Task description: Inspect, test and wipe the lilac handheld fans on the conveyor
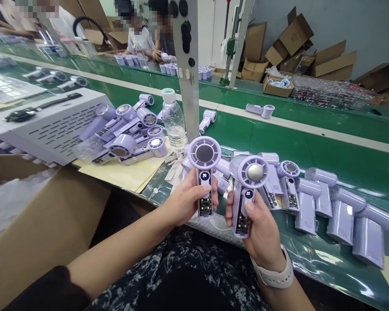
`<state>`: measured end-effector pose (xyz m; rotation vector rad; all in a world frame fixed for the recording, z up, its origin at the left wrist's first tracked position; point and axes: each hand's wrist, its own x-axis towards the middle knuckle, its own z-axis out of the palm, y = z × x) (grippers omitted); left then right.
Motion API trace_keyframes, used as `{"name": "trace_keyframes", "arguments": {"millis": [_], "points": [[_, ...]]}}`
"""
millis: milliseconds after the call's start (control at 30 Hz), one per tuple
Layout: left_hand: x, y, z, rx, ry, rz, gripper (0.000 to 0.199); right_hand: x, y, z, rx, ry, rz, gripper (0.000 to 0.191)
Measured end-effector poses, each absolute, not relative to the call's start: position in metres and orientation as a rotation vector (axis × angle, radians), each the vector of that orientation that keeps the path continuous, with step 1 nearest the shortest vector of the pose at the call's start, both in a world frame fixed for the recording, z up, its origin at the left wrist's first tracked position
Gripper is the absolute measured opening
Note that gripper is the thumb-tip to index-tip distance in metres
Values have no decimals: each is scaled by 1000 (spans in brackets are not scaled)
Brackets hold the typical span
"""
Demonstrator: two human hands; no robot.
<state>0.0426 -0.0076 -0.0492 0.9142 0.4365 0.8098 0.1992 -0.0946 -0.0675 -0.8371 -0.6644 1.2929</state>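
Observation:
Upright in my left hand is a purple handheld fan, its open handle showing a circuit board and a small display reading 20. My thumb presses on the handle's front below the display. A second purple fan is gripped by my right hand, also showing 20, with a silver disc at the centre of its head. The two fans are close together, side by side. Behind and to the right, several more purple fans lie in a row on the green surface.
A pile of fans lies at the left beside a white vented box. A plastic bottle stands by a metal post. One fan lies on the far belt. People work across the line; a cardboard box is at lower left.

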Motion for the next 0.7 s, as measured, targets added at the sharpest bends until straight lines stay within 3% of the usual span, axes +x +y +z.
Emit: {"name": "trace_keyframes", "arguments": {"millis": [400, 533, 700], "points": [[38, -3, -45, 1128, 369, 756, 31, 200, -93, -57, -872, -668, 1279, 24], [38, -3, -46, 1124, 346, 735, 32, 196, -90, -55, -845, -661, 1287, 31], [37, -2, -48, 1116, 373, 774, 34, 194, -92, -53, -857, -681, 1290, 24]]}}
